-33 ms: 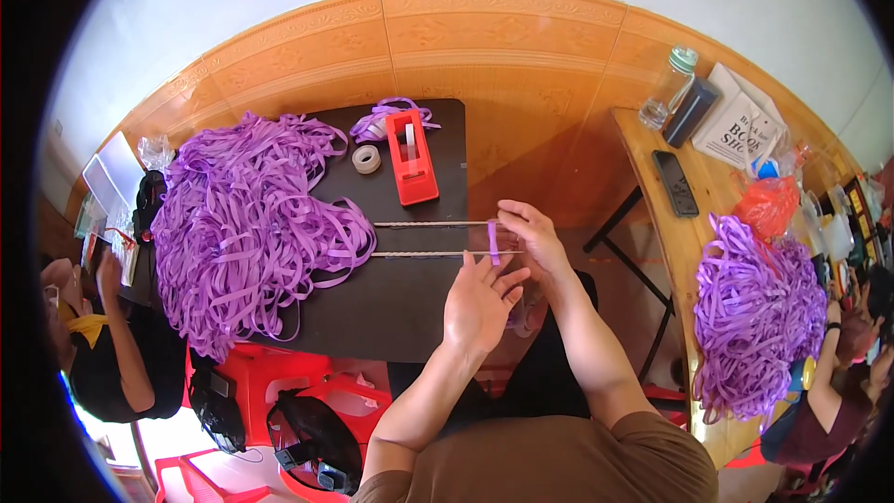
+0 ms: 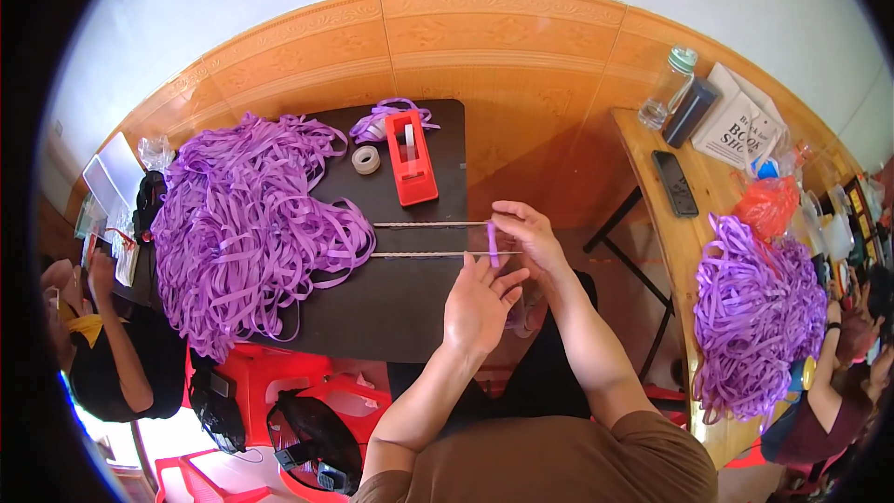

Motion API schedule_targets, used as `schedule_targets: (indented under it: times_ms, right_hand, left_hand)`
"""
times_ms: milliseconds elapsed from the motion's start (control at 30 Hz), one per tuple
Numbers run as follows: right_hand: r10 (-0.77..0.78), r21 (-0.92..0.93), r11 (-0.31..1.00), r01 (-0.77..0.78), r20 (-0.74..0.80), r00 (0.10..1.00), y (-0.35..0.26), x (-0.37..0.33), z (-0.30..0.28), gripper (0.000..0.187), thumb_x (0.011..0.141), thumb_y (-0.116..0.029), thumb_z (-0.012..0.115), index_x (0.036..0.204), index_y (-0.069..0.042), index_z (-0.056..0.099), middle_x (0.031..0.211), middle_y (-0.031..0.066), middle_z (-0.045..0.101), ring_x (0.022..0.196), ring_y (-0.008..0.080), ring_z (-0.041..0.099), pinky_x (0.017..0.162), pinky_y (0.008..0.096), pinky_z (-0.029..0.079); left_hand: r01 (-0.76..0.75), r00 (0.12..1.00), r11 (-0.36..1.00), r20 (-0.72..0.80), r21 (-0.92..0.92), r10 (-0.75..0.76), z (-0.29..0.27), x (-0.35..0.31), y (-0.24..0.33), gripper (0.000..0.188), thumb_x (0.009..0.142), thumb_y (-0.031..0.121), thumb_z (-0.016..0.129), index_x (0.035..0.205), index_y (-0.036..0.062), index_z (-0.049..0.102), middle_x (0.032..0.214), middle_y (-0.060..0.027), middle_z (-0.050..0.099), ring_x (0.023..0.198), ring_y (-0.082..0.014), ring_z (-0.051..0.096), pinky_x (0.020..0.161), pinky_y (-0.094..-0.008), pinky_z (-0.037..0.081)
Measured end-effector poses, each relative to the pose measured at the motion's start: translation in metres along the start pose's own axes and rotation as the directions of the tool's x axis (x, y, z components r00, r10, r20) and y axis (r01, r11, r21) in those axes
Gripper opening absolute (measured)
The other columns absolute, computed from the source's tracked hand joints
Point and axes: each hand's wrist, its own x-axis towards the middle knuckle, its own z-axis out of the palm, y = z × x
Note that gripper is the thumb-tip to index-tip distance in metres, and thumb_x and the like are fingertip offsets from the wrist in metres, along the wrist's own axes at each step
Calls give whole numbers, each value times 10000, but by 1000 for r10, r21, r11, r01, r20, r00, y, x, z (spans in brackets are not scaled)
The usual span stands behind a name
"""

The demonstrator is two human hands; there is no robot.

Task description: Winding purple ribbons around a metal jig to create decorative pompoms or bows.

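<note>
Two thin pale rods [image 2: 424, 255] jut right from the dark table, side by side, past its edge. A short purple ribbon loop [image 2: 494, 247] spans them near their right ends. My right hand [image 2: 533, 240] has its thumb and fingertips closed on the loop where it meets the farther rod. Just under the nearer rod, my left hand [image 2: 477, 305] is palm up with its fingers apart, fingertips close to the loop's lower end. Whether they touch it, I cannot tell. A large heap of purple ribbon [image 2: 247, 233] covers the rods' left ends.
On the dark table [image 2: 349, 317] are a red tape dispenser [image 2: 413, 158], a tape roll [image 2: 366, 160] and a small ribbon bundle [image 2: 396, 118]. The wooden table [image 2: 641, 144] at right bears a phone [image 2: 675, 183], a bottle [image 2: 667, 88] and more ribbon [image 2: 754, 326]. People sit at both sides.
My right fingertips and the ribbon's upper end have shifted slightly left along the farther rod. My left hand has barely moved. The hand of the person at far left has shifted a little.
</note>
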Motion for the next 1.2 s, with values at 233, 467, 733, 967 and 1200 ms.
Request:
schedule_targets:
  times_ms: [233, 467, 733, 967, 1200]
  right_hand:
    - [-9, 1, 1000, 9, 51, 999, 4, 10, -1, 111, 775, -39, 700, 866, -21, 640, 786, 111, 676, 686, 168, 650, 630, 284, 528]
    - [-6, 15, 1000, 6, -5, 1000, 0, 7, -17, 111, 756, 8, 697, 852, -4, 641, 768, 134, 671, 665, 170, 646, 579, 274, 526]
    - [12, -80, 997, -18, -83, 996, 0, -13, -57, 148, 821, -67, 666, 937, 21, 638, 829, 126, 675, 686, 164, 630, 617, 258, 496]
    - [-410, -747, 643, 167, -152, 899, 83, -6, -95, 273, 817, -148, 651, 991, 62, 632, 901, 192, 669, 790, 233, 676, 694, 315, 513]
    - [-596, -783, 534, 320, -80, 799, 64, -35, -59, 109, 796, -4, 626, 901, 8, 649, 848, 126, 618, 717, 219, 623, 646, 294, 479]
  left_hand:
    - [-43, 999, 999, -9, 11, 43, 4, 1, 0, 563, 985, 468, 324, 1329, 27, 378, 1282, -86, 446, 1145, -270, 469, 910, -369, 357]
    - [-6, 999, 999, -39, -53, 4, 20, 4, -12, 588, 977, 484, 337, 1331, 16, 369, 1288, -92, 440, 1159, -272, 463, 920, -370, 346]
    - [228, 963, 953, 96, 198, -250, 23, -5, -36, 563, 969, 436, 399, 1337, 11, 407, 1310, -102, 495, 1066, -220, 526, 884, -336, 389]
    - [-70, 607, 993, 785, -99, 122, 75, -61, 27, 747, 975, 555, 165, 1141, -51, 570, 1085, -177, 595, 1000, -230, 530, 877, -339, 385]
    - [160, 68, 985, 997, -58, 47, 146, -108, 16, 816, 905, 640, 87, 1147, 1, 532, 1215, -177, 404, 1080, -247, 419, 905, -351, 371]
